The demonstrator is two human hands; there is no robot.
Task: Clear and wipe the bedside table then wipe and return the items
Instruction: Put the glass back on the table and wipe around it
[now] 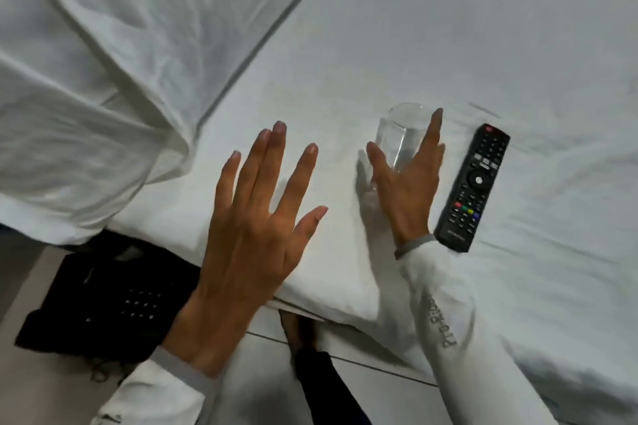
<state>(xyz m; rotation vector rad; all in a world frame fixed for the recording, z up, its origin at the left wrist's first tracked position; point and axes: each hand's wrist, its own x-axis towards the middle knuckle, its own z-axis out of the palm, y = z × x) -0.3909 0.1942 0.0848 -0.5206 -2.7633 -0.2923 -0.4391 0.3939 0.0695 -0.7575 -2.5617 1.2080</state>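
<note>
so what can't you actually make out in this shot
- Glass: whether the right hand grips it; the hand covers its base, head view.
- Black telephone: keypad blurred, partly behind the left hand.
- Bedside table: its top hardly shows.

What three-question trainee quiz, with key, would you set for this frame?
1. True or false: the remote control lies on the bedside table.
2. The right hand is at: A) the telephone B) the drinking glass C) the pillow.
3. Fill in: the left hand is open and holds ____.

Key: 1 false, it lies on the bed sheet; 2 B; 3 nothing.
</note>
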